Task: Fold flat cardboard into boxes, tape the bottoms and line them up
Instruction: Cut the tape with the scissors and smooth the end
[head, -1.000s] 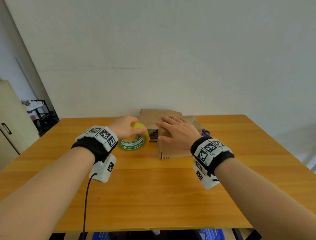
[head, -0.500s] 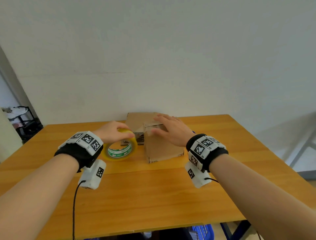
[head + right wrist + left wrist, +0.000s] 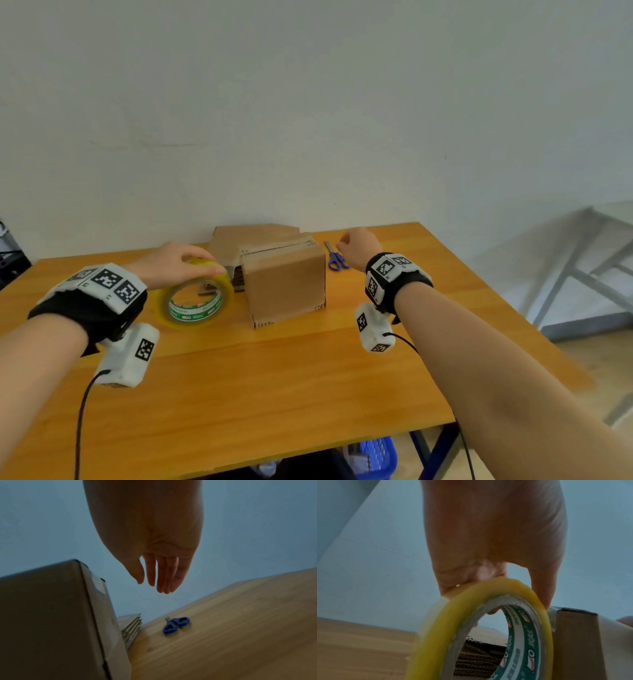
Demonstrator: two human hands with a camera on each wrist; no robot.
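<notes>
A folded cardboard box (image 3: 286, 279) stands on the wooden table (image 3: 274, 377), with a strip of clear tape running onto its top edge (image 3: 553, 616). My left hand (image 3: 174, 265) grips the top of a yellow tape roll (image 3: 193, 299) with a green-printed core, held on edge just left of the box (image 3: 578, 642); the roll (image 3: 471, 628) fills the left wrist view. My right hand (image 3: 358, 246) hovers open, fingers straight (image 3: 164, 574), above blue-handled scissors (image 3: 335, 258) to the right of the box (image 3: 51, 615). The scissors (image 3: 176, 624) lie flat on the table.
A stack of flat cardboard (image 3: 246, 238) lies behind the box, by the white wall; its corrugated edges (image 3: 477, 658) show through the roll. A blue basket (image 3: 375, 457) sits under the table's front edge. A metal frame (image 3: 582, 274) stands off to the right.
My right hand has left the top of the box and moved right, over the scissors. My left hand still holds the tape roll beside the box. The head view has swung right.
</notes>
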